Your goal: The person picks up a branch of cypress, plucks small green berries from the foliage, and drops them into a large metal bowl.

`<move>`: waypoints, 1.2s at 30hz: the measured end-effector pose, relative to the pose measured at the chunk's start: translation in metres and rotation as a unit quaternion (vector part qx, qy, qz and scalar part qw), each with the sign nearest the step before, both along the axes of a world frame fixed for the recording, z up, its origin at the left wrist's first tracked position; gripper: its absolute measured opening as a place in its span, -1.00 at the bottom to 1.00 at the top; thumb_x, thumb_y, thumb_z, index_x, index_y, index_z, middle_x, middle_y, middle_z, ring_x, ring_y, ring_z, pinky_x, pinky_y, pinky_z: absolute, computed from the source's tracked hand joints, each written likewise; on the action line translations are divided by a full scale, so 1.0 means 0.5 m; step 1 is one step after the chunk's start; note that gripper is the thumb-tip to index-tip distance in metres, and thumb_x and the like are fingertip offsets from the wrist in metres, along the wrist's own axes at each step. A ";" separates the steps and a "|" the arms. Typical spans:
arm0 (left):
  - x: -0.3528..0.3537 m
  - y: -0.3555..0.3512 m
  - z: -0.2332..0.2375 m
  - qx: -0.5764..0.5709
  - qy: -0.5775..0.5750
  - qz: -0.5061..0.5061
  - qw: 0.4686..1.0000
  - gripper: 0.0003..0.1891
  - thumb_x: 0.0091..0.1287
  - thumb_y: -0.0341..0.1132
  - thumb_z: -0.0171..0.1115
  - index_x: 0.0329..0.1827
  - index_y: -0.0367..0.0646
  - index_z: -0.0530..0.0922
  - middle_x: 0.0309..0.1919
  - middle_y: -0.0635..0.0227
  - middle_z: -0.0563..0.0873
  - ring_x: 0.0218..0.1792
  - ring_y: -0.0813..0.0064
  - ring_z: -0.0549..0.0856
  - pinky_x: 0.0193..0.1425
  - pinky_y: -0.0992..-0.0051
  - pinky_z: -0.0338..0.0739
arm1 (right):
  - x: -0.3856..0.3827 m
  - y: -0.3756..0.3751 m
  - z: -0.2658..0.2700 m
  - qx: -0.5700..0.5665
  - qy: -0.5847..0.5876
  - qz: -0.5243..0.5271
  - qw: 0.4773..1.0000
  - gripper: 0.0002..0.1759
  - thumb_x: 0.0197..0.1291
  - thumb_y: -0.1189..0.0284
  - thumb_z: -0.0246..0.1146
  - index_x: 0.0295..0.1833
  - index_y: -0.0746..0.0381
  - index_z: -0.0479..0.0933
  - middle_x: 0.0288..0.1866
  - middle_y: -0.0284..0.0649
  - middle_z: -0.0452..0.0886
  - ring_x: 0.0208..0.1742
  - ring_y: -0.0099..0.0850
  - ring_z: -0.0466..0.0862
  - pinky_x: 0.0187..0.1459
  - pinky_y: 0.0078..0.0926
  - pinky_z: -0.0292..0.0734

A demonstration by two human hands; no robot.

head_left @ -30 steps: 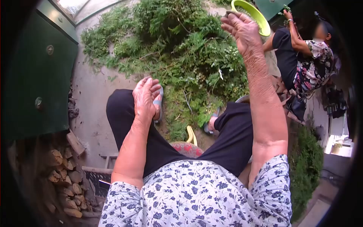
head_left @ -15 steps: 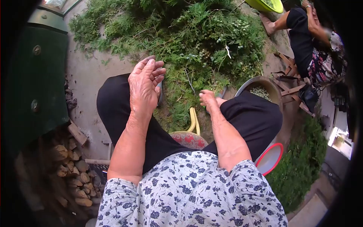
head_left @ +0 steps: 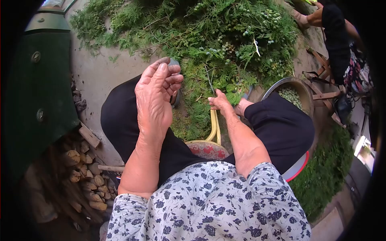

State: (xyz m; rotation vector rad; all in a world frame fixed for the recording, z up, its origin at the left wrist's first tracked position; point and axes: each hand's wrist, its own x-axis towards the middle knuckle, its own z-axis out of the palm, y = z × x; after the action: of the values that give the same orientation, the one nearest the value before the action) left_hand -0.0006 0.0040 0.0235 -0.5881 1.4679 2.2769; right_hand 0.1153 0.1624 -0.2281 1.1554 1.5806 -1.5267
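Note:
My left hand (head_left: 155,94) is raised above my left knee, fingers curled and thumb laid against the index finger; anything between them cannot be made out. Lower and to the right, my right hand (head_left: 220,100) is near a thin twig (head_left: 210,78); its thumb stands apart from its bent fingers, and nothing shows in it. Beyond both hands spreads a heap of green conifer branches (head_left: 193,36) bearing small pale cones. Beside my right knee, a metal basin (head_left: 309,98) contains many pale green cones (head_left: 290,95), partly hidden by my leg.
Between my legs is a red patterned seat (head_left: 207,151) with a yellow frame (head_left: 213,124). A red-rimmed white container (head_left: 295,169) is by my right thigh. Another person (head_left: 335,44) is at the upper right beside a wooden stool (head_left: 323,95). Firewood (head_left: 90,180) lies left.
The view has shifted, so the branches and basin appear farther right. My right hand has moved left relative to the branches. My left hand remains raised, its fingers slightly more curled.

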 end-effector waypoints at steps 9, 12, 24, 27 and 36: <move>0.001 0.002 -0.004 0.006 -0.003 0.002 1.000 -0.73 0.36 -0.32 0.12 0.03 -0.29 0.44 -0.29 0.28 0.64 -0.38 0.58 0.64 -0.30 0.66 0.53 | -0.048 -0.002 0.109 0.105 0.121 -0.058 0.985 -0.69 0.23 0.36 0.17 0.00 0.33 0.53 -0.43 -0.31 0.53 -0.71 -0.60 0.46 -0.72 -0.67 0.34; 0.001 0.000 -0.020 0.009 -0.007 0.003 1.000 -0.75 0.36 -0.35 0.12 0.03 -0.27 0.45 -0.28 0.29 0.64 -0.35 0.58 0.64 -0.29 0.65 0.53 | -0.055 -0.008 0.161 0.060 0.202 -0.119 0.970 -0.69 0.23 0.37 0.17 0.00 0.35 0.52 -0.40 -0.33 0.54 -0.70 -0.60 0.50 -0.73 -0.71 0.36; 0.009 0.017 -0.032 -0.228 0.278 -0.072 0.930 -0.73 0.25 -0.48 0.15 0.01 -0.30 0.54 -0.13 0.24 0.67 -0.09 0.44 0.65 0.01 0.51 0.52 | 0.068 -0.056 0.354 0.055 0.308 0.003 0.950 -0.78 0.18 0.46 0.20 -0.31 0.47 0.54 -0.37 -0.26 0.66 -0.65 -0.57 0.57 -0.61 -0.62 0.48; 0.006 0.021 -0.048 -0.348 0.390 -0.097 0.847 -0.67 0.11 -0.51 0.22 -0.01 -0.21 0.56 -0.09 0.20 0.66 -0.02 0.27 0.61 0.10 0.39 0.47 | 0.097 -0.070 0.368 0.094 0.327 0.038 0.939 -0.79 0.16 0.49 0.22 -0.30 0.49 0.53 -0.38 -0.21 0.65 -0.62 -0.53 0.58 -0.59 -0.59 0.50; 0.004 0.014 -0.067 -0.502 0.458 -0.158 0.717 -0.73 0.05 -0.45 0.28 -0.14 -0.12 0.64 -0.22 0.24 0.69 -0.16 0.23 0.61 -0.10 0.31 0.47 | 0.141 -0.060 0.350 0.187 0.407 0.133 0.884 -0.82 0.12 0.50 0.24 -0.28 0.45 0.56 -0.50 -0.10 0.56 -0.60 -0.44 0.59 -0.56 -0.50 0.45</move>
State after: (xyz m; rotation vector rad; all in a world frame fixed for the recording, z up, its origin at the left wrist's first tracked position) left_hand 0.0015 0.0111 -0.0099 0.6971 2.9733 1.2761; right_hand 0.1858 0.1322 -0.0530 0.4090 2.5551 -1.6514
